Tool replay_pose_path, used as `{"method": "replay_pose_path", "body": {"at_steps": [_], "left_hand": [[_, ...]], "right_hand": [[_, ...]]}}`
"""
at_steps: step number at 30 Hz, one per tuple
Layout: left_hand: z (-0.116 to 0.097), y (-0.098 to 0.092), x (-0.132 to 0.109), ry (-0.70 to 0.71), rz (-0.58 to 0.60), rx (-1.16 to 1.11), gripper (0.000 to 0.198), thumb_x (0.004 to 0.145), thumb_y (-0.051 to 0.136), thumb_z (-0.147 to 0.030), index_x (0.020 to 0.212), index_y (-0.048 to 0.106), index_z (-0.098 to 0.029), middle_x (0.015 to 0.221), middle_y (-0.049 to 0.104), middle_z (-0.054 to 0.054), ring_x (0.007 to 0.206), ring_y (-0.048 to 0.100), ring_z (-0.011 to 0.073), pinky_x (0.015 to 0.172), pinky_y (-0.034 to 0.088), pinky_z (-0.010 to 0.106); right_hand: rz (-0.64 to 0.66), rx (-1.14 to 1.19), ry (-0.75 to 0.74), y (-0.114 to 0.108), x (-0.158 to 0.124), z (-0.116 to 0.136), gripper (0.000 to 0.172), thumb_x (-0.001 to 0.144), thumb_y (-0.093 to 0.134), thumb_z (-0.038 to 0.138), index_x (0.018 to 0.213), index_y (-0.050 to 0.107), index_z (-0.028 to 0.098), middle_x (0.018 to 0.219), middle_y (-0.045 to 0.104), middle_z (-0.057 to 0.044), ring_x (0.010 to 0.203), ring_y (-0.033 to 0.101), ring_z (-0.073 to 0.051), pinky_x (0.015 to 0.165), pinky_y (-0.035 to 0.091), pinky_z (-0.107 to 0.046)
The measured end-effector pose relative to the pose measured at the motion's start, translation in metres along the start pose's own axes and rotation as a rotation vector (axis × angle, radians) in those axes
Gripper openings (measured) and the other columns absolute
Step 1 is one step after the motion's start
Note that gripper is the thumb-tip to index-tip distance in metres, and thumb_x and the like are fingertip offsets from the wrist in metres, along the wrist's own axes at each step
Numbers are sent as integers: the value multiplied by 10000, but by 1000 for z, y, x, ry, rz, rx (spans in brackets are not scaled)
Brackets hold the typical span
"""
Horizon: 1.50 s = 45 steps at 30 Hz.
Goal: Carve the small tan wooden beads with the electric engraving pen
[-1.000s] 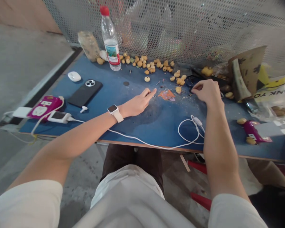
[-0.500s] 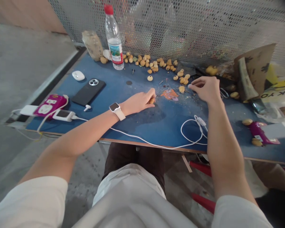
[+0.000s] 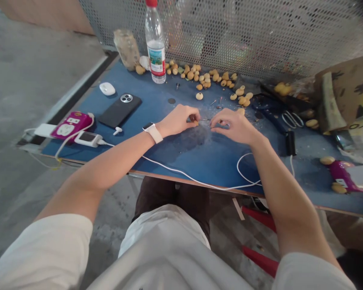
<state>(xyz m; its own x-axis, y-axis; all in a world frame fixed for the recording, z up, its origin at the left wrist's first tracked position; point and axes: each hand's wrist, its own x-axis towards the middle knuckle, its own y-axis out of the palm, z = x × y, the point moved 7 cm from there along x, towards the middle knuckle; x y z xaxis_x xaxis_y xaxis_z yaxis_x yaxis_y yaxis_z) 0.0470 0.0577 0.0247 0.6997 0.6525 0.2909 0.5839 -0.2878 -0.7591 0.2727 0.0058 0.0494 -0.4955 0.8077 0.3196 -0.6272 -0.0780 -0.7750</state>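
Note:
My left hand (image 3: 180,119) is closed around a small tan gourd (image 3: 196,123), most of it hidden by the fingers. A thin metal rod (image 3: 205,119) bridges the short gap between my hands. Its left end meets the gourd; whether it goes inside, I cannot tell. At its other end, the curled fingers of my right hand (image 3: 236,126) pinch it. Just behind my right hand, another gourd (image 3: 241,111) partly shows. A pale gourd with a dark hole (image 3: 199,96) lies farther back, near some thin loose bits on the blue table (image 3: 175,155).
Several small gourds (image 3: 196,72) line the mesh panel (image 3: 248,44) beside a water bottle (image 3: 157,60). A black phone (image 3: 121,110) and a purple power strip (image 3: 71,125) are at left. A white cable (image 3: 175,171) runs along the front edge; scissors (image 3: 292,119) lie right.
My right hand has moved left from the right-hand gourds to the rod beside my left hand. The orange patch on the table is now mostly covered. The view has shifted slightly.

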Motion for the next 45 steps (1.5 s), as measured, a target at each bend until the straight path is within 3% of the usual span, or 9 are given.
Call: {"method": "replay_pose_path", "body": {"at_steps": [4,8,12,20,30,37,45], "left_hand": [[7,-10,1,-13,1,16,71,1083,916,-261,1083,928,-192,1133,953,123,1072,891,274,1064,663,403],[4,-8,2,58,79,-40,34,1075,914,-226,1063,942,-212,1100,962,93,1047,900,260,1058,666,404],[-2,-4,2,134,145,-67,101,1077,888,-182,1099,972,-233,1146,980,84,1100,927,255,1095,679,403],[-12,-5,0,207,129,-70,133,1135,896,-268,1054,1000,-261,1286,972,117,1204,931,292,1225,690,472],[-9,-4,0,191,125,-57,157,1143,863,-239,1083,1005,-271,1278,976,93,1224,910,280,1228,674,462],[-4,-4,1,170,113,-97,135,1124,898,-295,1050,1007,-263,1266,975,103,1181,915,269,1199,677,460],[2,-6,2,86,87,-213,154,1072,986,-405,1041,1024,-259,1230,998,103,1189,954,294,1173,727,430]], "right_hand": [[10,35,-12,17,2,2,104,1086,926,425,1016,899,353,1080,927,-38,1063,859,-346,1076,720,-596],[-54,67,-4,23,2,2,56,1081,917,398,1091,920,343,1102,937,-47,990,883,-326,1054,744,-565],[-44,67,-54,31,3,3,81,1108,871,392,1111,937,345,1098,955,-46,979,900,-320,1041,756,-538],[-30,60,-53,40,8,-2,178,1163,820,455,1062,908,338,1092,937,-56,976,880,-307,1010,761,-510],[-57,49,-38,43,8,-5,148,1157,810,387,1063,912,336,1115,925,-65,1013,865,-305,1018,763,-505],[-94,140,25,45,8,-10,113,1129,883,429,1064,910,340,1115,919,-60,991,864,-303,1021,789,-526],[-114,117,-17,45,8,-10,159,1155,864,446,1080,921,318,1072,909,-73,952,850,-291,984,782,-508]]}}
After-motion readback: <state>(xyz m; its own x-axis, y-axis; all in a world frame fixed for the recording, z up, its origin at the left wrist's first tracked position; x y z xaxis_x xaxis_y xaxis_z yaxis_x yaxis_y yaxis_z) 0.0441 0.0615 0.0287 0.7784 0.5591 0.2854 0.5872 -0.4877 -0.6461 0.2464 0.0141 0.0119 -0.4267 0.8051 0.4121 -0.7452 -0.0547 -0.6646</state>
